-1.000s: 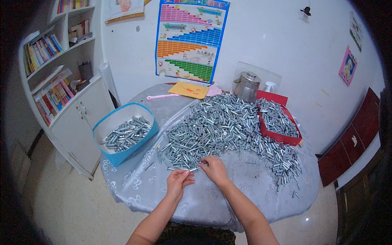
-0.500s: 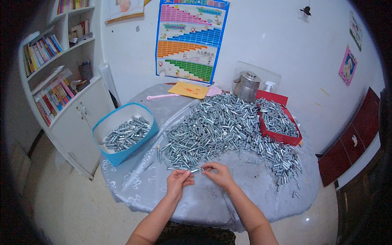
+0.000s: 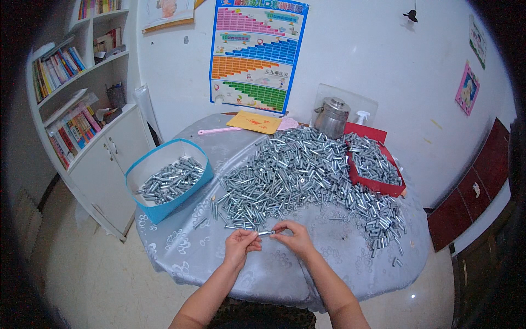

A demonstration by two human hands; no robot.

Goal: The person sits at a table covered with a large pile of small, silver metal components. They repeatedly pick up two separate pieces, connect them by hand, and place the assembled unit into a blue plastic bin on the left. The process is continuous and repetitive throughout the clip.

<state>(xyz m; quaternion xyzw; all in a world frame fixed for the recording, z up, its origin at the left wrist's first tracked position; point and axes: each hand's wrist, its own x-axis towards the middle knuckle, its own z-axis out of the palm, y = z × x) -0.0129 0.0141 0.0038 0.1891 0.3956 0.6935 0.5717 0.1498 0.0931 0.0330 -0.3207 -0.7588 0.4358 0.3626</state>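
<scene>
In front of the pile, over the near middle of the table, a small silvery metal sleeve (image 3: 265, 233) lies level between my two hands. My left hand (image 3: 239, 247) pinches its left end between thumb and forefinger. My right hand (image 3: 294, 239) pinches at its right end, where the fingers hide the tip and whatever part may be there. Just beyond my fingertips spreads a large heap of similar metal sleeves and rods (image 3: 285, 172), with smaller loose pieces along its near edge.
A blue-sided box (image 3: 181, 204) holding metal pieces stands on the left. At the right, a red box (image 3: 378, 185) holds shorter pieces. Behind the heap are a metal pot (image 3: 332, 118), a spray bottle (image 3: 362, 117) and a yellow envelope (image 3: 255, 122). A grey cloth (image 3: 219, 285) covers the table.
Both hands have shifted very slightly, and the sleeve between them sits a little lower. My right fingers have come closer to my left ones. The heap and boxes look the same.
</scene>
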